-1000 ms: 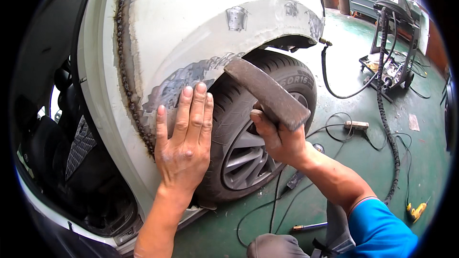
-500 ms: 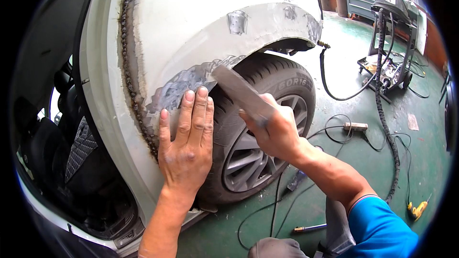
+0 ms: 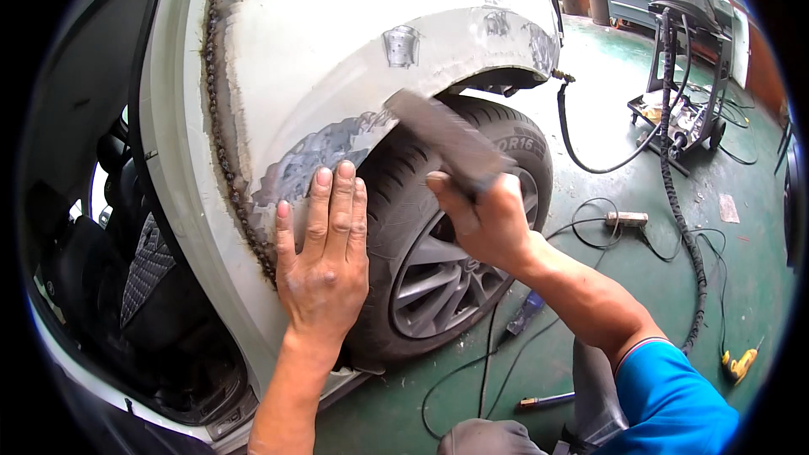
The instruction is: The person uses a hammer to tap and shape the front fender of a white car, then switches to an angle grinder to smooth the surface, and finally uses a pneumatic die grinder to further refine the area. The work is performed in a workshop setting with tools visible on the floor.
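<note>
My left hand (image 3: pixel 324 265) lies flat on the white car's rear panel (image 3: pixel 295 42), its fingers stretched out towards the wheel arch. Just beyond the fingertips is a bare, grey sanded patch (image 3: pixel 308 156). In my right hand (image 3: pixel 484 219) is a flat grey metal bar (image 3: pixel 447 135), blurred by motion; whether its face has file teeth I cannot make out. The bar's far end overlaps the arch edge beside the patch, and its body slants across in front of the tire (image 3: pixel 396 219). Contact between bar and edge is unclear.
A rough weld seam (image 3: pixel 215 109) runs down the panel to the left, beside the open door frame. On the green floor lie cables, a dark blue power tool (image 3: pixel 528 312) and a yellow drill (image 3: pixel 740 365). A wheeled machine cart (image 3: pixel 683 76) stands at the far right.
The metal bar has shifted up and right along the arch edge, with my right hand moving right. My left hand stays flat on the panel. The view has shifted slightly.
</note>
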Tool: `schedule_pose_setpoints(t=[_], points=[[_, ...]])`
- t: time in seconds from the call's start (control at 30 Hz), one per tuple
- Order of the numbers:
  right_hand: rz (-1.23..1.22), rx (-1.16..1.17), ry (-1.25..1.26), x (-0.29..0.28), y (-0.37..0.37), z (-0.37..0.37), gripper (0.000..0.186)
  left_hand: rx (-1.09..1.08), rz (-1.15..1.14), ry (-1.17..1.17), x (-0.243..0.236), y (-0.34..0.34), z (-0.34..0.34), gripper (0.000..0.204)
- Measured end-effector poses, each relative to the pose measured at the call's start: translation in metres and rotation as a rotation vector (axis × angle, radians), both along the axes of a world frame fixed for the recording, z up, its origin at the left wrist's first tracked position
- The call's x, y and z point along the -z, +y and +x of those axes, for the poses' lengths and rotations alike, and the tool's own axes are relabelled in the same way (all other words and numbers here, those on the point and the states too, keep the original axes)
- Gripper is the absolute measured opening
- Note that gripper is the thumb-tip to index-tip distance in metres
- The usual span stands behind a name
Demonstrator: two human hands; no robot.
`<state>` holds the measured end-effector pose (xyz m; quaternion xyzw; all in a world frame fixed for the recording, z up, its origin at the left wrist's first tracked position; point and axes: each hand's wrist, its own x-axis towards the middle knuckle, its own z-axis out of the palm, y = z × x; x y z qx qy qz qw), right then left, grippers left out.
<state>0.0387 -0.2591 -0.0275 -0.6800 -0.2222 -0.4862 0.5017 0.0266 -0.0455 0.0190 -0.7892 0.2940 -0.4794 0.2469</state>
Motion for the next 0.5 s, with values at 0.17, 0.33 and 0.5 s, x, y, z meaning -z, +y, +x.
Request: schedule_pose_setpoints(t=[0.17,0.33,0.5], points=[[-0.112,0.079,0.12,0.004,-0.003,0.01,0.024,0.006,0.008,0.008,0.003,0.003,-0.001,0.059],[-0.066,0.03,0.038,0.001,-0.004,0.004,0.023,-0.034,-0.037,0.013,-0.001,-0.004,-0.007,0.046],[-0.01,0.021,-0.026,0.002,-0.001,0.003,0.024,-0.025,-0.043,0.015,-0.001,-0.006,-0.008,0.045]])
